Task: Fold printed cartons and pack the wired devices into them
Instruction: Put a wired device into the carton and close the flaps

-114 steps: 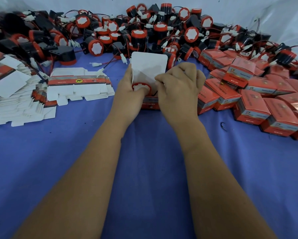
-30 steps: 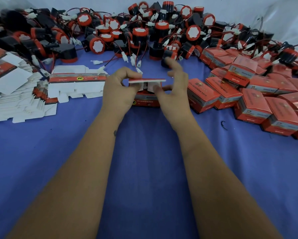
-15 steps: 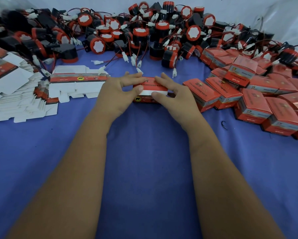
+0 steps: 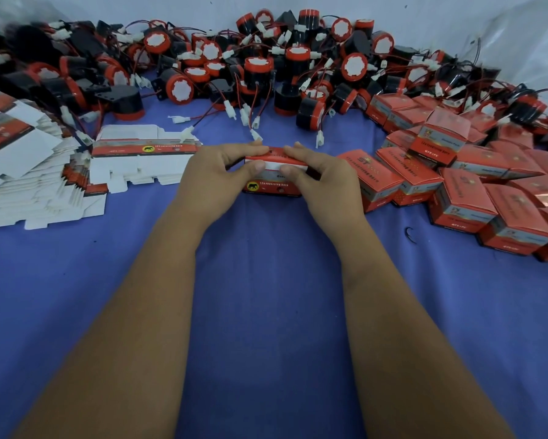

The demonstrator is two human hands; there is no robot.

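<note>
Between flat blanks [image 4: 139, 160] and packed boxes [image 4: 456, 198], left hand [image 4: 212, 172] and right hand [image 4: 323, 175] grip the carton [image 4: 272, 182].

1. Work surface: blue cloth [image 4: 266, 312] fills the lower and middle frame, edge to edge. Matte, slight creases.
2. Small dark curved scrap [image 4: 409, 232] lies on the cloth, right of centre.
3. Backdrop: pale grey-white wall [image 4: 171, 7] runs across the top of the frame. Plain, unmarked.
4. Upper right corner: translucent plastic sheet [image 4: 526, 36] hangs in front of the wall, wrinkled, catching glare.
5. Light: soft, even, cool tone. Only faint shadows on the cloth. Source is out of view.
</note>
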